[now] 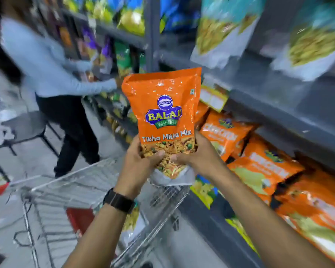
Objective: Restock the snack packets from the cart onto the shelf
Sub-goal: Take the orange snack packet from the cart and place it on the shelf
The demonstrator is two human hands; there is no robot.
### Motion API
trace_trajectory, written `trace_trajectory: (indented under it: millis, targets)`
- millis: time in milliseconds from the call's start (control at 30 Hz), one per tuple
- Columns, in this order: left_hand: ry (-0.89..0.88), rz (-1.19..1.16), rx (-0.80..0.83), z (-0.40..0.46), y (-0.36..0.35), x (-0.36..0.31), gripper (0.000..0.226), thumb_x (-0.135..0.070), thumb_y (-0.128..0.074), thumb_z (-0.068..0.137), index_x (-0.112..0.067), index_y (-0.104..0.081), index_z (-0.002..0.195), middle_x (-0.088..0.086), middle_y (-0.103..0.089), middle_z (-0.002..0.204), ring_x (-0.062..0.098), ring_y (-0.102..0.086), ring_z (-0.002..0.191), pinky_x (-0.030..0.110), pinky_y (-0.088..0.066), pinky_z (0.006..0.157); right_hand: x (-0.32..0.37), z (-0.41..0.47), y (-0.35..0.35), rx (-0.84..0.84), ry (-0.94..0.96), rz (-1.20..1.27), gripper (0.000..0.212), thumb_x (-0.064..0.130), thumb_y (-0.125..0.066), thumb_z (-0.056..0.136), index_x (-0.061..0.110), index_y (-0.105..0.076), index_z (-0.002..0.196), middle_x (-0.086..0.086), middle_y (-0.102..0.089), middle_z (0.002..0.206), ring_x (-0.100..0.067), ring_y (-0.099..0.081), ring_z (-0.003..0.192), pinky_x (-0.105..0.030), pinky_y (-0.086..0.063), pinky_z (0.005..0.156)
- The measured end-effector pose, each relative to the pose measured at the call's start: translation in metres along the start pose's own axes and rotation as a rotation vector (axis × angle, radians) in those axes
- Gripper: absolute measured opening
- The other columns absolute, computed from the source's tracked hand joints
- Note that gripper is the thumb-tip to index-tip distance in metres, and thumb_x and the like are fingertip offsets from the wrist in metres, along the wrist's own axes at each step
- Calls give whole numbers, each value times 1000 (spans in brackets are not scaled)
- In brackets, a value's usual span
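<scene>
An orange snack packet (163, 105) labelled Tikha Mitha Mix stands upright in front of me, above the wire cart (70, 192). My left hand (138, 161) grips its lower left corner and my right hand (199, 155) grips its lower right, thumbs on the front. A black watch sits on my left wrist. To the right, the grey shelf (278, 105) holds a row of similar orange packets (259, 169) lying on the level below. Another packet (132, 219) shows inside the cart, partly hidden by my left arm.
A person in a light blue top (46, 60) reaches into the shelf further down the aisle, beyond the cart. A dark stool (25, 128) stands at left. White and teal packets (224, 28) hang on the upper shelf. Yellow packets (203, 190) fill the lowest level.
</scene>
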State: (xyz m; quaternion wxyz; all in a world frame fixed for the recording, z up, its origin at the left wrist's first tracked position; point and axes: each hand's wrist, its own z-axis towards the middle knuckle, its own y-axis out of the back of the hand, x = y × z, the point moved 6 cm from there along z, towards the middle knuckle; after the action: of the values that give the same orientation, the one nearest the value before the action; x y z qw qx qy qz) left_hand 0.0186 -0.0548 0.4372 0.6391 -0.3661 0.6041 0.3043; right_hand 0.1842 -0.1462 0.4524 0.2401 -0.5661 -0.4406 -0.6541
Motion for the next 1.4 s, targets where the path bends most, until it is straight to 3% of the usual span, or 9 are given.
trace_trajectory:
  millis: [133,300,433,633,733,933,1167,1300,1400]
  targets:
    - [-160,1,143,-39,-72,-108,50,2,-74,89,-21,-64,133,6,-79,123,26,-75,113,46,-62,95,90,-70,99,-176,145,-50,67,19,-96,60,28,-67,119,5,-81,108,-18,-78,101,-48,-61,94]
    - [-288,-16,356,-74,-182,-183,44,-4,-76,89,-26,-67,126,0,-81,116,24,-77,110,48,-60,93,144,-154,219,-411,194,-147,56,13,-96,66,33,-70,112,10,-81,103,-3,-75,94,-27,-60,87]
    - [-342,-23,555,-82,-281,-204,45,-3,-77,88,-22,-66,127,2,-81,118,22,-76,112,42,-60,97,144,-206,302,-618,171,-202,58,16,-96,68,29,-68,117,10,-80,106,-9,-76,100,-40,-61,92]
    - [-373,35,776,-77,-421,-196,43,-3,-79,86,-27,-67,119,-3,-81,115,15,-76,109,50,-58,104,109,-250,395,-927,129,-200,59,14,-95,69,31,-66,118,10,-79,108,-6,-76,97,-33,-61,84]
    - [-359,67,830,-74,-466,-187,44,-5,-79,86,-27,-66,122,-3,-80,117,17,-75,112,50,-58,104,87,-253,424,-1026,93,-202,58,10,-93,70,22,-66,120,5,-80,109,-10,-76,98,-41,-63,88]
    - [-339,170,850,-70,-503,-169,45,-11,-77,91,-25,-61,131,-3,-76,123,18,-71,118,45,-57,106,55,-245,441,-1128,73,-194,55,18,-90,67,42,-62,108,7,-77,113,-14,-73,105,-49,-60,95]
    - [-299,196,877,-74,-506,-166,56,-24,-74,94,-31,-51,144,-4,-70,134,19,-66,126,50,-55,109,49,-244,440,-1097,56,-201,68,31,-90,75,31,-54,132,5,-72,126,-18,-70,117,-44,-58,99]
    - [-302,166,845,-69,-493,-171,81,-26,-76,93,-36,-32,160,-5,-60,149,18,-58,138,51,-50,115,64,-262,433,-1261,117,-272,75,60,-84,73,42,-48,136,11,-62,130,-12,-63,121,-47,-57,101]
    - [-365,132,728,-61,-463,-182,86,-25,-76,93,-34,-28,164,-2,-50,157,16,-53,141,44,-48,115,97,-271,416,-1370,211,-543,72,48,-79,86,32,-44,147,4,-49,137,-15,-52,130,-44,-53,105]
